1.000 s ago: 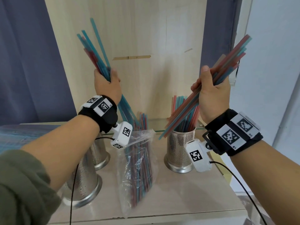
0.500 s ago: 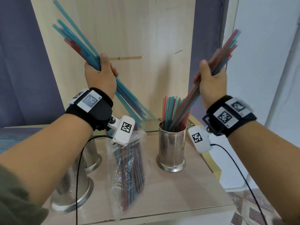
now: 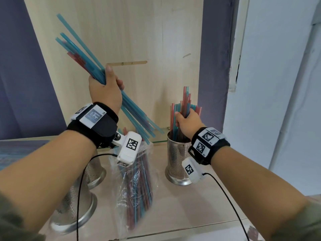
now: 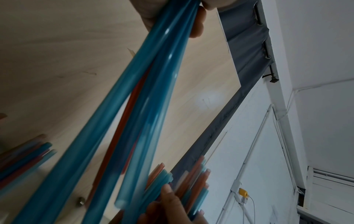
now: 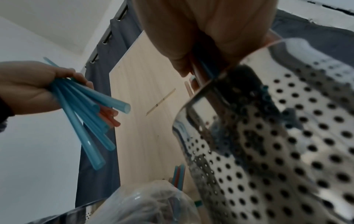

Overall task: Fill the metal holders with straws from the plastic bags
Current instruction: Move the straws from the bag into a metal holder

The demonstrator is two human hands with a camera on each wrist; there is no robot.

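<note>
My left hand [image 3: 105,87] grips a slanted bundle of blue and red straws [image 3: 83,56], held up above the plastic bag [image 3: 137,181] that still contains straws. The same bundle [image 4: 153,94] fills the left wrist view. My right hand [image 3: 186,121] holds a second bunch of straws [image 3: 185,100] upright, their lower ends inside the perforated metal holder [image 3: 175,160] at the right. In the right wrist view that holder [image 5: 277,136] is close below my fingers, with the left hand's straws [image 5: 86,121] off to the left.
Two more metal holders [image 3: 76,204] [image 3: 94,171] stand at the left, partly behind my left forearm. A wooden back panel [image 3: 139,40] rises behind the wooden shelf [image 3: 199,206], whose front edge is near. Wrist camera cables hang over the shelf.
My right hand dropped from head height and brought its straws upright into the right holder. My left hand stayed raised, its bundle tilting more to the left.
</note>
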